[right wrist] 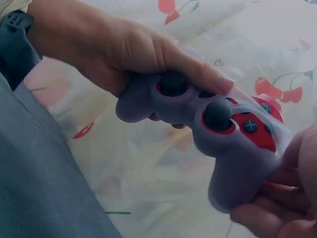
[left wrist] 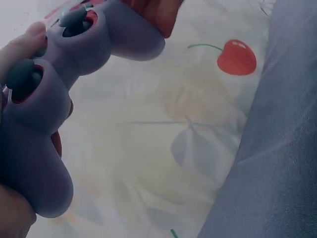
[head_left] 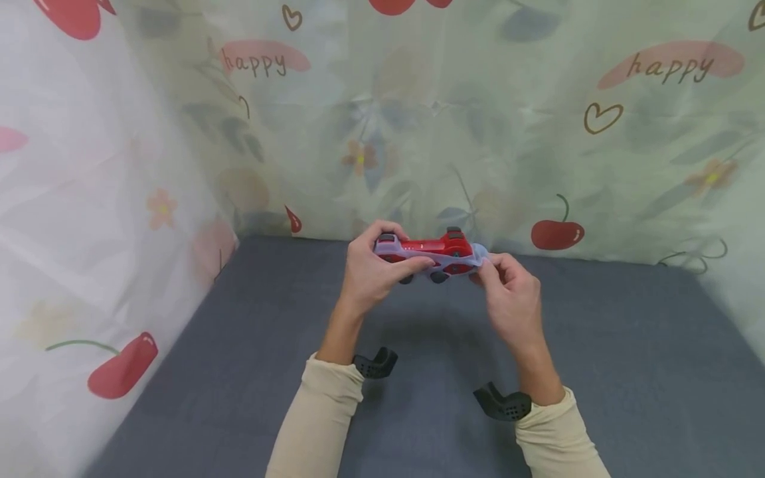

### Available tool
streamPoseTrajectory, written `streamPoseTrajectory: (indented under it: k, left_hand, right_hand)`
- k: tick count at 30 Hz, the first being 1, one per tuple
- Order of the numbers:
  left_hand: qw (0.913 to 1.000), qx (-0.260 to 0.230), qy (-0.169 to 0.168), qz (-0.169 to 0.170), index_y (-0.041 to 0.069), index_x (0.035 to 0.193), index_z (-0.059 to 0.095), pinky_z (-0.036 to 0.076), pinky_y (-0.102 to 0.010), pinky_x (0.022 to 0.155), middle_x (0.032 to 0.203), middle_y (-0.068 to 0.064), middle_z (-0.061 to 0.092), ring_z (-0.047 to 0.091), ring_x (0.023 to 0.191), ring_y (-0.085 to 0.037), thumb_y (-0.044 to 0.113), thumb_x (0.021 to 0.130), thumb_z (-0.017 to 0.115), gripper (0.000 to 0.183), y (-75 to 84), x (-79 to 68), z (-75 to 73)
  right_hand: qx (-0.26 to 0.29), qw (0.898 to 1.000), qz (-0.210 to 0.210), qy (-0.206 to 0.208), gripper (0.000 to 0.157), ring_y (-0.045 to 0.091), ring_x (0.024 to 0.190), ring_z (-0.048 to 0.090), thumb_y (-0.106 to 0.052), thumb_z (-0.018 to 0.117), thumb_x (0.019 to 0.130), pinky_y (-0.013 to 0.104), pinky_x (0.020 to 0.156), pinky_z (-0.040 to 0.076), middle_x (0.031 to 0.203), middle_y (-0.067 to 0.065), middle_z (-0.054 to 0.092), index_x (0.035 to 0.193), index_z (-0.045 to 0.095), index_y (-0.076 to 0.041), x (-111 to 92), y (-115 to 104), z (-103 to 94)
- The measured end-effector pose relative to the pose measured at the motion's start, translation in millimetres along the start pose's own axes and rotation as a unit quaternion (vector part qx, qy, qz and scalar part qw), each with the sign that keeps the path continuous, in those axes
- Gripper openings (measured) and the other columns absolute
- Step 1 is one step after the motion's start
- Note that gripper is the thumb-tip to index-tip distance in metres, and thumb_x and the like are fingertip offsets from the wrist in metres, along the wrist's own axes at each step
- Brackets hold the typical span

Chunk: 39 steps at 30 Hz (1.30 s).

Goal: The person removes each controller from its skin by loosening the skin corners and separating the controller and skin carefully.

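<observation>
A red game controller is held up above the grey table, with a translucent purple silicone cover over much of it. My left hand grips the controller's left end, its thumb lying across the front. At the other end, my right hand pinches the cover's edge between thumb and fingers. In the right wrist view the cover is drawn away at that corner, and red shell with face buttons shows. Both thumbsticks poke through the cover. In the left wrist view the cover wraps both handles.
The grey cloth-covered table extends below both hands. A printed curtain with cherries and the word "happy" stands behind and to the sides. Black curved mounts sit at both wrists.
</observation>
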State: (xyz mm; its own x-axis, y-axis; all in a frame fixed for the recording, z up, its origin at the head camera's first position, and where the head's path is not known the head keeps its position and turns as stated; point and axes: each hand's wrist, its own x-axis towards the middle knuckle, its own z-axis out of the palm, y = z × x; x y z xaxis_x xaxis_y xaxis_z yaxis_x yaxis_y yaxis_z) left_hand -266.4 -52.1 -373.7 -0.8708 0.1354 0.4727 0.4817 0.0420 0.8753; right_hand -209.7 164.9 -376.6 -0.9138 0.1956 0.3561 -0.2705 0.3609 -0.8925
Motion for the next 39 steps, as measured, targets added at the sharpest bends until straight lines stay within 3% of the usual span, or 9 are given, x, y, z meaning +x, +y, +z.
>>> streamPoseTrajectory:
  k: [5, 14, 16, 19, 23, 28, 33, 39]
  left_hand:
    - [0.9984, -0.03, 0.026, -0.041, 0.013, 0.108, 0.063, 0.062, -0.035, 0.067, 0.099, -0.011, 0.065, 0.068, 0.076, -0.026, 0.022, 0.078, 0.09, 0.042, -1.0, 2.0, -2.5]
    - [0.9913, -0.062, 0.047, -0.106, 0.011, 0.108, 0.062, 0.062, -0.034, 0.066, 0.092, -0.011, 0.069, 0.069, 0.071, -0.022, 0.026, 0.08, 0.088, 0.041, -3.3, 5.7, -4.2]
    - [0.9873, -0.072, 0.053, -0.132, 0.014, 0.106, 0.063, 0.062, -0.034, 0.066, 0.092, -0.01, 0.069, 0.07, 0.072, -0.022, 0.03, 0.08, 0.089, 0.04, -3.4, 6.0, -3.4]
    - [0.9849, -0.063, 0.046, -0.155, 0.017, 0.105, 0.063, 0.062, -0.034, 0.066, 0.093, -0.009, 0.069, 0.07, 0.075, -0.021, 0.034, 0.078, 0.089, 0.041, -2.8, 6.5, -1.4]
    - [0.9876, -0.034, 0.014, -0.153, 0.016, 0.107, 0.062, 0.062, -0.036, 0.066, 0.091, -0.01, 0.067, 0.069, 0.074, -0.023, 0.034, 0.077, 0.091, 0.045, -1.4, 5.6, 1.5]
    - [0.99, -0.024, -0.015, -0.138, 0.013, 0.11, 0.06, 0.063, -0.039, 0.067, 0.087, -0.012, 0.068, 0.069, 0.07, -0.026, 0.031, 0.076, 0.092, 0.05, 2.9, 3.8, 5.6]
    - [0.9916, -0.015, -0.021, -0.127, 0.015, 0.109, 0.058, 0.063, -0.039, 0.068, 0.086, -0.012, 0.067, 0.07, 0.069, -0.027, 0.031, 0.078, 0.091, 0.048, 4.6, 1.7, 7.2]
    - [0.9928, -0.015, -0.037, -0.113, 0.012, 0.112, 0.057, 0.063, -0.038, 0.068, 0.087, -0.012, 0.07, 0.072, 0.069, -0.028, 0.03, 0.078, 0.09, 0.05, 5.5, 1.0, 8.9]
  right_hand:
    - [0.052, 0.999, 0.013, 0.0, 0.027, 0.003, 0.097, 0.07, -0.02, 0.051, 0.106, 0.016, 0.087, 0.055, 0.119, 0.013, 0.07, 0.102, 0.062, 0.004, 0, 3, 3.8]
    - [0.101, 0.993, 0.057, -0.009, 0.034, 0.012, 0.108, 0.067, -0.023, 0.051, 0.106, 0.015, 0.088, 0.056, 0.126, 0.002, 0.068, 0.097, 0.065, 0.007, 4, 5, 0.5]
    - [0.094, 0.994, 0.047, -0.019, 0.035, 0.014, 0.11, 0.065, -0.022, 0.051, 0.106, 0.015, 0.087, 0.056, 0.126, 0.003, 0.067, 0.093, 0.064, 0.008, 5, 6, -0.7]
    - [0.037, 0.998, 0.017, -0.038, 0.033, 0.018, 0.106, 0.064, -0.022, 0.052, 0.106, 0.012, 0.085, 0.055, 0.122, 0.007, 0.066, 0.092, 0.064, 0.005, 5, 6, -3.5]
    - [-0.063, 0.995, 0.002, -0.071, 0.032, 0.021, 0.094, 0.065, -0.028, 0.051, 0.106, 0.011, 0.083, 0.053, 0.109, 0.011, 0.067, 0.096, 0.066, -0.002, 6, 6, -8.8]
    - [-0.097, 0.983, 0.051, -0.146, 0.037, 0.024, 0.097, 0.074, -0.037, 0.047, 0.106, 0.032, 0.092, 0.06, 0.105, 0.014, 0.07, 0.104, 0.064, -0.005, 9, 4, -21.8]
    - [-0.083, 0.978, 0.064, -0.182, 0.041, 0.03, 0.11, 0.073, -0.04, 0.056, 0.104, 0.044, 0.1, 0.056, 0.123, 0.016, 0.067, 0.127, 0.053, -0.005, 10, 3, -31.4]
    - [-0.067, 0.979, 0.036, -0.19, 0.067, 0.035, 0.138, 0.053, -0.042, 0.062, 0.101, 0.056, 0.108, 0.049, 0.154, 0.014, 0.047, 0.154, 0.033, -0.013, 8, 1, -33.2]
